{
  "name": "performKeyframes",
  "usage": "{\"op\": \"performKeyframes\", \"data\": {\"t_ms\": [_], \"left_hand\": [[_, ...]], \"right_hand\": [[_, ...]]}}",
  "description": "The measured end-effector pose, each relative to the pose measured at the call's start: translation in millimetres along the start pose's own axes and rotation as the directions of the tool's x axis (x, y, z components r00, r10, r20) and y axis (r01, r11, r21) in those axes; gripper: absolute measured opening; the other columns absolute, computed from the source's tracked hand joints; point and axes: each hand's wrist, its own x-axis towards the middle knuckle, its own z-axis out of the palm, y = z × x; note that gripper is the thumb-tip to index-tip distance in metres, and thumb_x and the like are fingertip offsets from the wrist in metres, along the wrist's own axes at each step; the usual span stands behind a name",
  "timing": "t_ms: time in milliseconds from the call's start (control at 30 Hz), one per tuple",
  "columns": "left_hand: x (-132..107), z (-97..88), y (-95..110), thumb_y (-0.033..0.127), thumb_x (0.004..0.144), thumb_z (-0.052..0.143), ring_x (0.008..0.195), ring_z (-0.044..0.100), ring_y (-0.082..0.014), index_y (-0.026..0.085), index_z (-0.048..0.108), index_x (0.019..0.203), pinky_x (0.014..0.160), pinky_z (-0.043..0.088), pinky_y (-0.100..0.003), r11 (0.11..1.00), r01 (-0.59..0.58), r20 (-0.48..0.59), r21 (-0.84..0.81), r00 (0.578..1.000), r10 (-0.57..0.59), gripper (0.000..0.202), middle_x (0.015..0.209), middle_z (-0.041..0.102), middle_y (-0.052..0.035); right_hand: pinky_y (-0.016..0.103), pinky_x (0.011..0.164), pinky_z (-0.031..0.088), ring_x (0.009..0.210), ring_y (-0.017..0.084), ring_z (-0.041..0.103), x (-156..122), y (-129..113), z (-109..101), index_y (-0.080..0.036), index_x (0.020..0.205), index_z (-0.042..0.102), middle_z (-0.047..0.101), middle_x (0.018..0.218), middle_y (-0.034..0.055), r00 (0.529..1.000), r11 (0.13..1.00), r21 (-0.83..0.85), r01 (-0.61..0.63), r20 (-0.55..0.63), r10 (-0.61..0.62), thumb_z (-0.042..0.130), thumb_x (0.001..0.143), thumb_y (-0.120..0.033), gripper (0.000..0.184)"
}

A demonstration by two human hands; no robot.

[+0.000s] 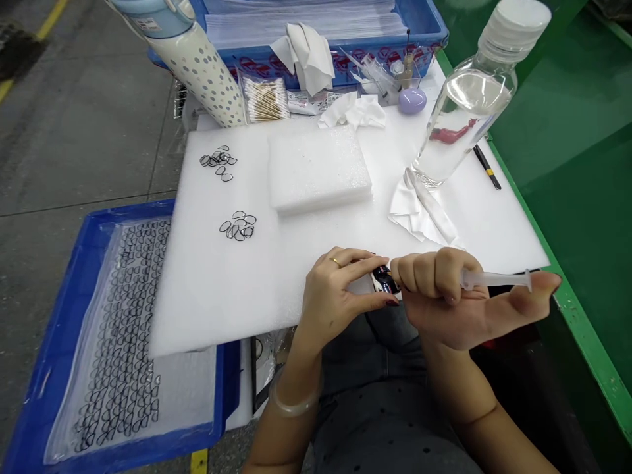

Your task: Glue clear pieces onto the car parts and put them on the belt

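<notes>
Between the thumb and fingers of my left hand [340, 289] is a small glossy dark-and-white part that looks like a toy car [384, 279]. My right hand [439, 296] is wrapped round a clear plastic syringe [496, 279], its thumb against the plunger end. The syringe's tip is hidden behind my right fingers, close to the small part. Both hands are over the near edge of a white foam sheet [207, 296]. Two small piles of thin black D-shaped rings [239, 226] lie on the sheet's left side.
A white foam block [318, 171] sits mid-sheet. Right of it stand a clear bottle [469, 99], a crumpled cloth [419, 210] and tweezers [486, 168]. Cotton swabs [266, 100] and a dotted flask [197, 72] are behind. A blue tray [54, 322] of many rings lies lower left.
</notes>
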Motion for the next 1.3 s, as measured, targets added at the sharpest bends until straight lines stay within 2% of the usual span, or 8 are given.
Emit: {"op": "performKeyframes", "data": {"t_ms": [433, 733, 967, 1300], "left_hand": [[0.2, 0.5, -0.1, 0.069, 0.075, 0.067, 0.091, 0.068, -0.0244, 0.027, 0.077, 0.105, 0.081, 0.054, -0.042, 0.999, -0.026, -0.003, 0.024, 1.000, 0.026, 0.052, 0.099, 0.077, -0.0062], [0.0, 0.3, 0.9, 0.069, 0.074, 0.067, 0.091, 0.068, -0.0242, 0.027, 0.077, 0.105, 0.083, 0.054, -0.041, 0.999, -0.018, -0.002, 0.037, 1.000, 0.018, 0.054, 0.098, 0.077, -0.0063], [0.0, 1.9, -1.2, 0.070, 0.074, 0.067, 0.088, 0.067, -0.0236, 0.024, 0.077, 0.104, 0.079, 0.053, -0.039, 0.997, -0.058, -0.028, 0.054, 0.998, 0.060, 0.056, 0.096, 0.076, -0.0074], [-0.6, 2.3, -0.1, 0.068, 0.074, 0.068, 0.090, 0.067, -0.0240, 0.023, 0.077, 0.105, 0.081, 0.053, -0.040, 0.997, -0.053, -0.019, 0.049, 0.998, 0.054, 0.055, 0.098, 0.076, -0.0075]], "right_hand": [[0.030, 0.047, 0.021, 0.040, 0.010, 0.020, -5.1, 8.6, 7.7, -0.022, 0.056, 0.029, 0.014, 0.047, -0.0067, 0.978, 0.985, -0.063, 0.159, -0.127, -0.166, 0.023, 0.088, -0.081, 0.068], [0.030, 0.048, 0.023, 0.040, 0.009, 0.018, -6.0, 3.0, 8.3, -0.021, 0.054, 0.028, 0.016, 0.045, -0.0071, 0.985, 0.988, -0.004, 0.154, -0.078, -0.154, 0.032, 0.085, -0.083, 0.069], [0.030, 0.049, 0.023, 0.041, 0.009, 0.023, -7.3, 9.1, 3.7, -0.021, 0.056, 0.030, 0.019, 0.047, -0.0064, 0.985, 0.989, -0.008, 0.146, -0.093, -0.146, 0.024, 0.086, -0.082, 0.068], [0.030, 0.048, 0.023, 0.041, 0.009, 0.019, -3.7, 8.4, 10.7, -0.021, 0.057, 0.029, 0.016, 0.047, -0.0071, 0.974, 0.979, -0.070, 0.191, -0.107, -0.198, 0.020, 0.089, -0.079, 0.067]]}}
